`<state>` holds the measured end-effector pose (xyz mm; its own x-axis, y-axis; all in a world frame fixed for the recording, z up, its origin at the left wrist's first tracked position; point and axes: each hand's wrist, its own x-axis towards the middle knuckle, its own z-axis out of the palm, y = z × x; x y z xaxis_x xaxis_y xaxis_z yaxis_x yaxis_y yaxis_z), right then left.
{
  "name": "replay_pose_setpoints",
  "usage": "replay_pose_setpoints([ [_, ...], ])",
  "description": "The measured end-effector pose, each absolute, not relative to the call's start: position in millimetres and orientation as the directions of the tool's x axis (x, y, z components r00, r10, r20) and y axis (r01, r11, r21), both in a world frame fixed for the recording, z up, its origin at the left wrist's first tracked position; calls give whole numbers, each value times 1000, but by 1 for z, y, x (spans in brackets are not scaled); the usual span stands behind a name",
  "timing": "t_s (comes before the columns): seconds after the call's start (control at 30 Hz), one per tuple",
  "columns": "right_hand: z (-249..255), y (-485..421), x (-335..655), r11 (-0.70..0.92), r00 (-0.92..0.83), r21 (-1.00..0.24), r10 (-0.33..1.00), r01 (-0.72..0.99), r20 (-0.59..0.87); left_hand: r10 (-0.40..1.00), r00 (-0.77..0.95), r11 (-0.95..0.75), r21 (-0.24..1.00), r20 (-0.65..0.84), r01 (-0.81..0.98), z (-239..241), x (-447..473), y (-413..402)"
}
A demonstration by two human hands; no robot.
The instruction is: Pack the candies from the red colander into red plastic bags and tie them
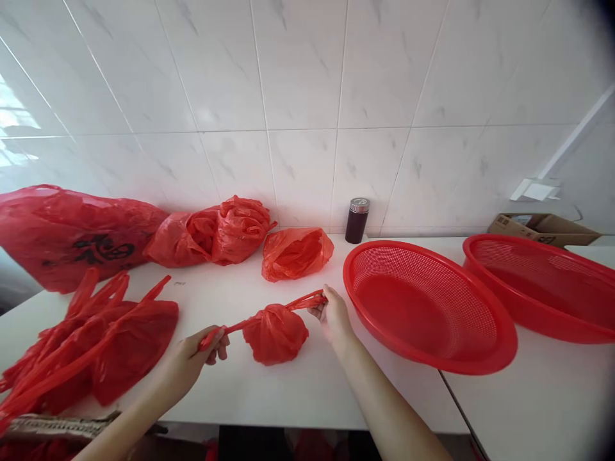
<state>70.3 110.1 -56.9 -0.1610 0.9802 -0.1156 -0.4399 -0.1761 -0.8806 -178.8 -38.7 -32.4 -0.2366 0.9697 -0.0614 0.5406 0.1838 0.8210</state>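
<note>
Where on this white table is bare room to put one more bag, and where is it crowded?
Bare table lies near the front edge below the small bag, between left hand and right hand, and in front of the right basket. Crowded: the flat bags at left, the stuffed bags along the wall.

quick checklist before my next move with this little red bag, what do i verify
1. Left hand pinches the small red bag's left handle: ok.
2. Right hand pinches the right handle: ok.
3. Both handles are stretched taut, pulled apart: ok.
4. The bag's mouth is fully knotted: cannot tell.
5. The bag rests on the white table, back from its front edge: ok.
6. The near red basket has nothing in it: ok.
</note>
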Motion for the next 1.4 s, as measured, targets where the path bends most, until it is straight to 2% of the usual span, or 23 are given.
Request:
replay_pose_setpoints([
  [0.23, -70, 102, 48, -19, -167, -963, 986, -268, 27, 937, -329, 127, 761, 119, 636, -33, -153, 1],
  [0.33, -78, 94, 38, 124, -167, -990, 977, -63, 133, 938, -317, 125, 711, 143, 692, -45, -136, 32],
  [0.4, -86, 96, 34, 229, -186, -965, 961, 130, 203, 940, -313, 147, 667, 136, 731, -56, -129, 51],
  [0.47, -94, 103, 36, 280, -211, -927, 950, 249, 231, 941, -314, 178, 611, 123, 771, -68, -128, 66],
  [0.6, -107, 124, 51, 303, -236, -897, 943, 323, 234, 945, -319, 249, 486, 65, 838, -83, -136, 83],
  [0.87, -120, 134, 62, 346, -260, -745, 936, 571, 235, 944, -329, 324, 251, -24, 912, -97, -144, 88],
  [1.0, -123, 133, 59, 329, -243, -732, 943, 597, 225, 937, -349, 346, 208, -25, 915, -100, -143, 89],
  [1.13, -125, 137, 62, 293, -203, -790, 955, 538, 216, 912, -409, 401, 233, -16, 886, -102, -141, 84],
  [1.4, -128, 146, 72, 183, -162, -975, 973, 125, 162, 859, -508, 485, 426, -67, 764, -87, -149, 58],
])
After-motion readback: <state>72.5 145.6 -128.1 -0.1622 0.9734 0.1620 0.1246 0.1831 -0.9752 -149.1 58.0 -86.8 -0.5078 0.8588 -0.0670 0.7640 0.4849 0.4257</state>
